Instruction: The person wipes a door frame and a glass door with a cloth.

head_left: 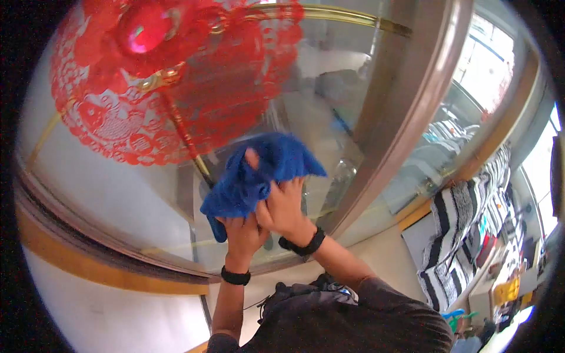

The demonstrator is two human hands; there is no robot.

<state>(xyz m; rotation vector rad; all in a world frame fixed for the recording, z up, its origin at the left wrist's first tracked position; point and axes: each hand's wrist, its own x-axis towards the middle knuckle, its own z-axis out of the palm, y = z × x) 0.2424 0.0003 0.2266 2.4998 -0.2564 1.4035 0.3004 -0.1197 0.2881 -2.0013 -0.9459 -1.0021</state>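
Observation:
A blue cloth [265,167] is bunched up in front of the glass pane [306,112]. My right hand [287,206] is closed on its lower right side, fingers bent into the fabric. On the lower left edge, my left hand [240,230] grips the same cloth, its fingers mostly hidden underneath. A fingertip shows at a fold near the top of the cloth; I cannot tell which hand it belongs to. Black bands circle both wrists. Whether the cloth touches the glass is unclear.
A red paper-cut decoration [141,126] covers the pane's upper left, near gold bars [329,13]. A brown frame post [406,120] stands right of the cloth. Farther right are a striped cover [453,235] and a yellow object [507,289].

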